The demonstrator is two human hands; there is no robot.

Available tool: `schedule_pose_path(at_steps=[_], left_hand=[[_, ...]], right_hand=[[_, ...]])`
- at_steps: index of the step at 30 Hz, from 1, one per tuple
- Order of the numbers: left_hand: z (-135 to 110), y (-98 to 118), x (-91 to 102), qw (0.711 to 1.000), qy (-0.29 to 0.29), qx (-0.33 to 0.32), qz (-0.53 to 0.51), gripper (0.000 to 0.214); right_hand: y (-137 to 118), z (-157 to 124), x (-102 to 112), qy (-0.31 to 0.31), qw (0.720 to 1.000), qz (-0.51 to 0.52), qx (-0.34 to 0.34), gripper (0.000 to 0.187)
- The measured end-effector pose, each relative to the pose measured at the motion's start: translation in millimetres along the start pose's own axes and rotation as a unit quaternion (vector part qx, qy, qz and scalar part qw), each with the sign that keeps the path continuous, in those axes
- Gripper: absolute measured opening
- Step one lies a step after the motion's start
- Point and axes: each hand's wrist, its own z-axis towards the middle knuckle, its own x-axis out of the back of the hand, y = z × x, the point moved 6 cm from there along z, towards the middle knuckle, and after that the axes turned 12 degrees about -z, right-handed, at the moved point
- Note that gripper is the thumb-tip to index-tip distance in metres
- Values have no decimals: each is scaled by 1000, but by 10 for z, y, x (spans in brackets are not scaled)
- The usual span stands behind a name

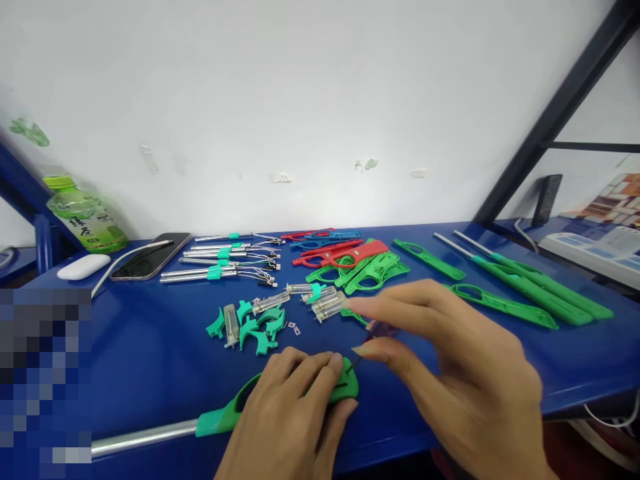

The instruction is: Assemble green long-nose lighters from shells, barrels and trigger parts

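Note:
Near the front edge of the table lies a green long-necked lighter (220,421), its metal tube pointing left. My left hand (293,417) is closed over its handle and presses it down. My right hand (450,373) holds a small screwdriver (383,330) between thumb and fingers, its dark handle partly hidden. The thin shaft slants down to the rounded end of the lighter handle, where the tip meets a spot beside a dark slot. Just beyond my hands are teal triggers (263,341) and clear fuel tanks (327,305).
Metal tubes with wires (200,273) lie at the back left, near a phone (153,257), white case (84,267) and bottle (85,217). Red shells (345,255) and green shells (377,272) are piled mid-back. Assembled green lighters (540,290) lie right. A wall stands behind.

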Motion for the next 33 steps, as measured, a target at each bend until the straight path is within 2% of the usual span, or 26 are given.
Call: schedule_pose_path(at_steps=[3,6,10,14,19,22,24,28,30,33], left_hand=[[-2,10,-2,1000,2,-1,-2,30],[-5,15,2,1000,5,-5,-7,30],[-7,12,13,1000,7,-2,-1,30],[2,12,9,1000,6,-2,0,29],[1,3,-14,999,-4,-19,35,25],[-15,-13,-14,999,-11,-21,46,27],[-24,-8,-4,998,-10,-25,50,29],[-28,20,15,998,-6,-16,57,30],[-31,35,27,998,-6,-8,67,31],[-49,30,39,996,-16,-1,88,35]], right_hand=[[10,2,34,-44,999,1,0,35],[44,9,39,-77,996,42,-35,42],[77,41,12,-39,994,79,-69,32],[88,66,-56,-6,996,65,-62,22],[110,50,-78,-2,996,62,-65,15],[133,43,-16,-12,996,40,-74,12],[176,29,115,23,996,9,-87,12],[372,-155,436,146,978,-31,-147,18],[494,-313,448,126,976,-45,-170,24],[659,-558,305,41,979,-60,-192,24]])
